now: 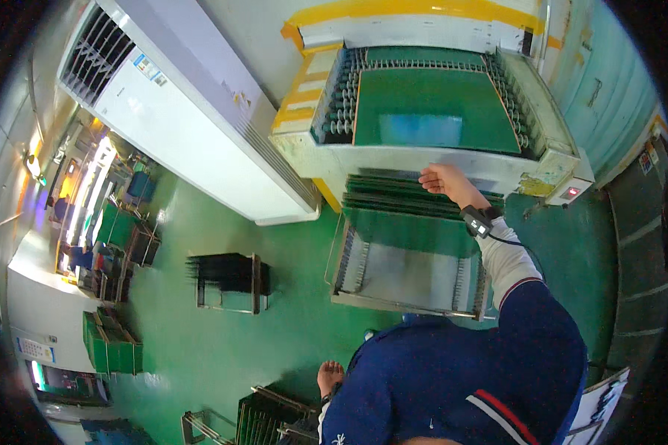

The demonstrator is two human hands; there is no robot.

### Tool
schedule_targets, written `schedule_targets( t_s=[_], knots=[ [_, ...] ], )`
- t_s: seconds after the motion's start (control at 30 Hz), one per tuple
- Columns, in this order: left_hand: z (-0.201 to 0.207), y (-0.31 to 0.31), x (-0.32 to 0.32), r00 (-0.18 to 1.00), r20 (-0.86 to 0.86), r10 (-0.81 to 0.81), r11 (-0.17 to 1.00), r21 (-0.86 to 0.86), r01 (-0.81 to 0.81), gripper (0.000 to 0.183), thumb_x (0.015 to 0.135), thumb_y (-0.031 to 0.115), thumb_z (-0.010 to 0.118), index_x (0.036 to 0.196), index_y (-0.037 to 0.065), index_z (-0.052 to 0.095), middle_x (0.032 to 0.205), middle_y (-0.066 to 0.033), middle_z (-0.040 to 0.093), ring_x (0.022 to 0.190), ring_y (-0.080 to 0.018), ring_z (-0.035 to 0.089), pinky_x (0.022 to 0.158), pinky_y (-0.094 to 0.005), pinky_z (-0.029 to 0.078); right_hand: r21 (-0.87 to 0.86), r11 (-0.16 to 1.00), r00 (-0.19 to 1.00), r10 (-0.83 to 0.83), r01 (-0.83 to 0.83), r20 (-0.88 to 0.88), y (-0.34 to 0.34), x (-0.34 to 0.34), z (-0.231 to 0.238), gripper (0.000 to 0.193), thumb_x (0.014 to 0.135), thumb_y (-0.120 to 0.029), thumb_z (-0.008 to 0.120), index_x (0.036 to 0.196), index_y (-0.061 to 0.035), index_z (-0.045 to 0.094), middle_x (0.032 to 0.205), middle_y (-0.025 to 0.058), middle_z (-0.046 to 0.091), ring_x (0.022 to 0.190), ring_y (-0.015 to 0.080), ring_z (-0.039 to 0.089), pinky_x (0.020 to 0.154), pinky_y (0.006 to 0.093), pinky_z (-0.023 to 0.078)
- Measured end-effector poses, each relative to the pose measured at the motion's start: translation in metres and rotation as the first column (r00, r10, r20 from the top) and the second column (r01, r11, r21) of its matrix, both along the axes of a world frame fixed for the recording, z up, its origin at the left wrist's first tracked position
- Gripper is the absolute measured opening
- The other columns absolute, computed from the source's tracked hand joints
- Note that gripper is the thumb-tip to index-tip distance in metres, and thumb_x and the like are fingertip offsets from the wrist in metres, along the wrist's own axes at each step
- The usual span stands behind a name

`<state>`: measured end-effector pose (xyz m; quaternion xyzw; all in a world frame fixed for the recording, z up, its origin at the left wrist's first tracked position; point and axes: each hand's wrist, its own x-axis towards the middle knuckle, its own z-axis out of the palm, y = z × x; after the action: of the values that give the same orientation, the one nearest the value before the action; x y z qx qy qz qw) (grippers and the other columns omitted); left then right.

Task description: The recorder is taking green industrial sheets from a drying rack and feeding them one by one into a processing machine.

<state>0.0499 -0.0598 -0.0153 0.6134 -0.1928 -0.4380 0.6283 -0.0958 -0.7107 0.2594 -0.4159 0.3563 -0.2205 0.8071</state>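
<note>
My right hand point(445, 182) reaches forward over the far part of a metal rack point(393, 302). Its fingers are loosely bent, with nothing visible in them. Several thin dark-green panels point(393, 194) stand upright in the rack, side by side below and left of that hand. Just beyond, a large flat green panel point(434, 111) lies on the rollers of a conveyor machine point(297, 141). My left hand point(330, 377) hangs low by my side, fingers partly spread and holding nothing I can see. It is nearest to another rack of dark panels point(263, 419) at the bottom.
A tall white air conditioner point(200, 141) stands left of the machine. On the green floor is a small rack of dark boards point(230, 274). More loaded racks point(111, 341) stand farther left. A small control box point(569, 193) sits at the machine's right corner.
</note>
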Motion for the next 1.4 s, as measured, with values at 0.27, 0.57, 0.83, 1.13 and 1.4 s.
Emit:
schedule_targets(
  t_s=[0.27,0.57,0.83,1.13,1.4],
  knots=[
    [0.016,-0.010,0.001,0.448,-0.817,0.364,0.864,0.116,-0.490,0.014,0.085,0.015,0.042,0.072,0.011,0.042,0.069,-0.0017,0.041,0.065,-0.0164,0.040,0.064,-0.0283,0.038,-0.671,0.688,0.882,-0.098,-0.274,-0.461,0.060,-0.006,-0.034,0.025,0.079,-0.026,0.054,0.083,-0.0018,0.061,0.077,0.0107,0.063,0.067,0.0222,0.060,0.060,0.0326,0.046],
    [0.020,-0.011,0.002,0.405,-0.789,0.461,0.826,0.214,-0.522,0.010,0.085,0.016,0.047,0.077,0.010,0.048,0.073,-0.0029,0.047,0.070,-0.0195,0.046,0.064,-0.0318,0.041,-0.859,0.304,0.832,-0.258,-0.413,-0.491,0.101,-0.018,-0.039,0.020,0.076,-0.020,0.058,0.089,-0.0050,0.059,0.084,0.0146,0.061,0.079,0.0340,0.057,0.066,0.0417,0.045],
    [0.006,-0.002,0.001,0.274,-0.810,0.519,0.742,0.268,-0.615,0.012,0.084,0.015,0.049,0.074,0.009,0.049,0.068,-0.0037,0.045,0.065,-0.0202,0.045,0.062,-0.0308,0.039,-0.621,0.278,0.530,-0.339,-0.733,-0.777,0.096,-0.006,-0.053,0.024,0.073,-0.023,0.060,0.089,-0.0049,0.059,0.084,0.0179,0.060,0.084,0.0357,0.056,0.071,0.0448,0.045],
    [-0.019,0.030,-0.004,0.271,-0.811,0.519,0.736,0.262,-0.624,0.011,0.086,0.017,0.048,0.081,0.007,0.046,0.071,-0.0046,0.047,0.064,-0.0218,0.047,0.062,-0.0333,0.043,-0.538,0.248,0.432,-0.376,-0.805,-0.820,0.083,0.005,-0.075,0.020,0.072,-0.020,0.062,0.081,-0.0030,0.059,0.086,0.0172,0.060,0.085,0.0348,0.057,0.071,0.0439,0.046],
    [-0.025,0.047,-0.006,0.329,-0.827,0.456,0.737,0.144,-0.660,0.011,0.085,0.014,0.050,0.087,0.004,0.048,0.076,-0.0083,0.053,0.068,-0.0222,0.051,0.063,-0.0329,0.044,-0.579,0.262,0.441,-0.435,-0.772,-0.785,0.085,0.008,-0.089,0.020,0.071,-0.021,0.063,0.077,-0.0026,0.056,0.080,0.0168,0.059,0.082,0.0348,0.057,0.068,0.0442,0.046]
  ],
)
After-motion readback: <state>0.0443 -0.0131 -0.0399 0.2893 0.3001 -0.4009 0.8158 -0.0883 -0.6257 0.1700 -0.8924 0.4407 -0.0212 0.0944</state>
